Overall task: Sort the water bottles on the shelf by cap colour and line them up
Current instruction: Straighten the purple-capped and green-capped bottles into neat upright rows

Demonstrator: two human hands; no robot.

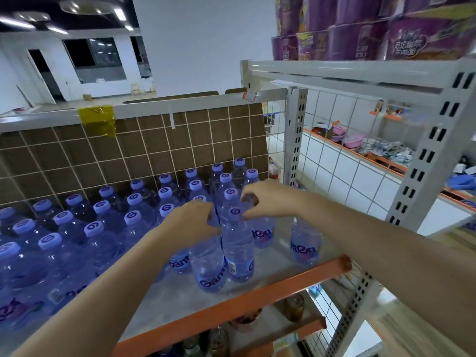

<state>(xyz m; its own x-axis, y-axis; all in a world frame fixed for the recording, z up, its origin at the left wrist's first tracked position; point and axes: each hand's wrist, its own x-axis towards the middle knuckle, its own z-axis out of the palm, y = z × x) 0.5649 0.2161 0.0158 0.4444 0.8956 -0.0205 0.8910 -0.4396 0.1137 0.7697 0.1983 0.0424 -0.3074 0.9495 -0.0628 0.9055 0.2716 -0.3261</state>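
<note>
Several clear water bottles with pale purple caps stand in rows on the shelf (273, 284), filling its left and back. Two bottles stand forward near the front edge. My left hand (192, 221) wraps the top of the left one (210, 264), covering its cap. Beside it, the right front bottle (238, 249) shows its cap. My right hand (268, 199) hovers curled over a bottle top just behind it, fingers touching the neck; the grip is unclear. One bottle (306, 240) stands alone to the right, its cap hidden by my right forearm.
A wire grid with brown cardboard (154, 150) backs the shelf. Grey slotted uprights (296, 135) stand at the right. Purple packs (360, 27) sit on the shelf above. Bottles and jars (293, 307) fill lower shelves. The shelf's orange front lip (257, 300) runs below the bottles.
</note>
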